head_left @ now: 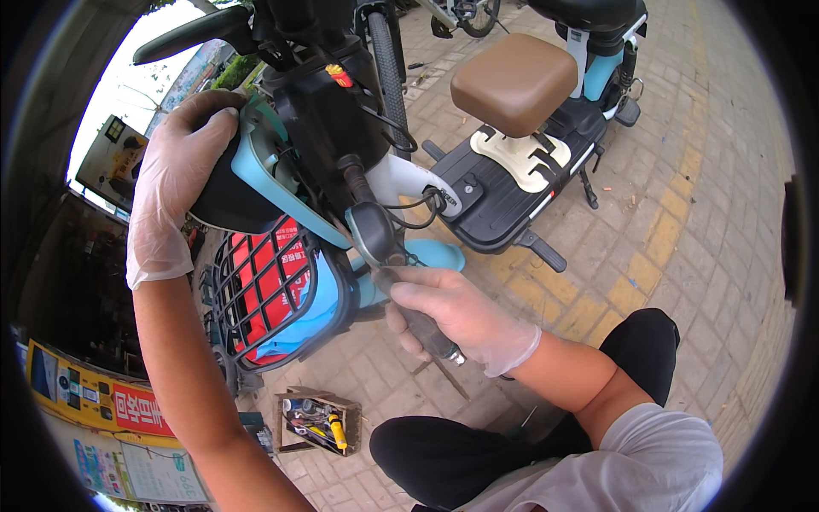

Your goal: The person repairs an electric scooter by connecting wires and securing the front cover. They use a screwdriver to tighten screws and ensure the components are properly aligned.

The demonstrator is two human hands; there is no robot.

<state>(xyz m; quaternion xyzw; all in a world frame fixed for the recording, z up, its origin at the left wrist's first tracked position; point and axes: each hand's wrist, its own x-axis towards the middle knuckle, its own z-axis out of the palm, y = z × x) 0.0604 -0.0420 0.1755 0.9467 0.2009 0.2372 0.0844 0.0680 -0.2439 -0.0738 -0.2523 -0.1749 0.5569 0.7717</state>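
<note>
My left hand [183,158], in a thin clear glove, grips the top edge of a light-blue and black front cover [286,200] on an electric scooter. The cover is tilted away from the black steering column [320,111], and some of its inner side shows. My right hand [456,311], gloved too, is wrapped round a dark grey tool handle [422,328] with a shiny metal end pointing down to the right. Its other end reaches up to the cover's lower edge, beside a black handlebar grip [367,226]; I cannot make out the tip.
Below the cover hangs a black wire basket [273,294] holding red and blue packaging. A box of tools [316,418] with a yellow-handled one stands on the brick paving [503,384]. The scooter's brown seat [516,81] and black footboard [486,213] lie beyond my right hand.
</note>
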